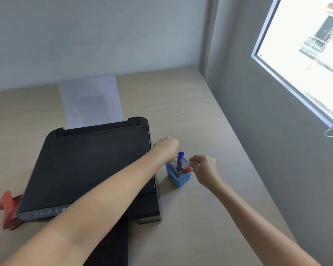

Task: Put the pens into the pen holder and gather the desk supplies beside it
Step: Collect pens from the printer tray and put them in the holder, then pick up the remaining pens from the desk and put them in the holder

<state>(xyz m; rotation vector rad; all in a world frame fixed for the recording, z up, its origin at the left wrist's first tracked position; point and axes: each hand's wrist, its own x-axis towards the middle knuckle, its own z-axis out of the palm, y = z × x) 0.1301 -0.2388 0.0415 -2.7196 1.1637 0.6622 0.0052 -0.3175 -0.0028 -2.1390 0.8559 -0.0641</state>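
Printer [92, 166] crowds pen holder [179, 174]; both hands [166, 145] above.

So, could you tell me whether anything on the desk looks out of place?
Yes: a red item lies on the desk left of the printer, far from the pen holder; it is too blurred to identify.
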